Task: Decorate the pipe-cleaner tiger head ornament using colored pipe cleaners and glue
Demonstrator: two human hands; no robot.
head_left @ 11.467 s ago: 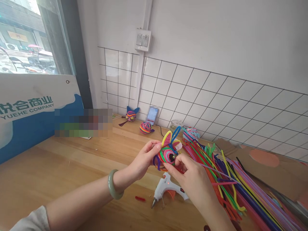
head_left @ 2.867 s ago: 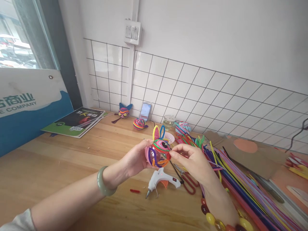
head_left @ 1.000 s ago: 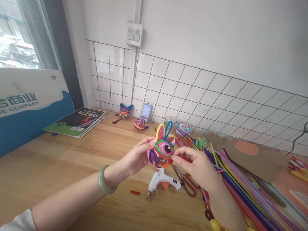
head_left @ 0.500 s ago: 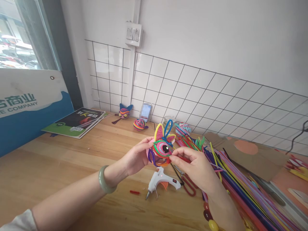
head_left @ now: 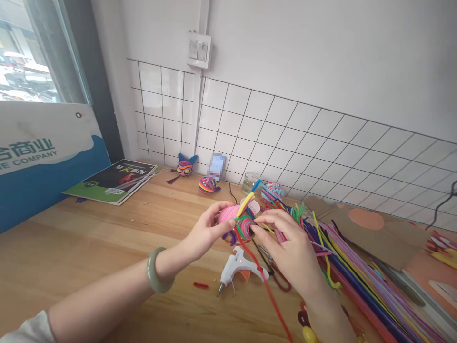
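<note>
My left hand (head_left: 210,229) is closed around a pipe-cleaner animal head (head_left: 230,214), its thumb on the near side. The head has a pink wound back, yellow-edged ears and a round eye ringed in pink and green. My right hand (head_left: 287,238) pinches the head's right side by the eye; its fingertips partly cover that side. A long red pipe cleaner (head_left: 264,281) trails from the head toward the lower right. Below both hands lies a white hot glue gun (head_left: 233,267), nozzle pointing down-left. Red-handled scissors (head_left: 283,283) are partly hidden behind my right hand.
Bundles of coloured pipe cleaners (head_left: 360,271) cover the right side beside brown cardboard (head_left: 378,238). Finished ornaments (head_left: 185,166), a glass jar (head_left: 251,182) and a propped phone (head_left: 216,166) stand along the wall grid. Left is a magazine (head_left: 117,183).
The head has been turned so its pink back shows more and the ears appear edge-on. A red pipe cleaner now trails from it across the glue gun.
</note>
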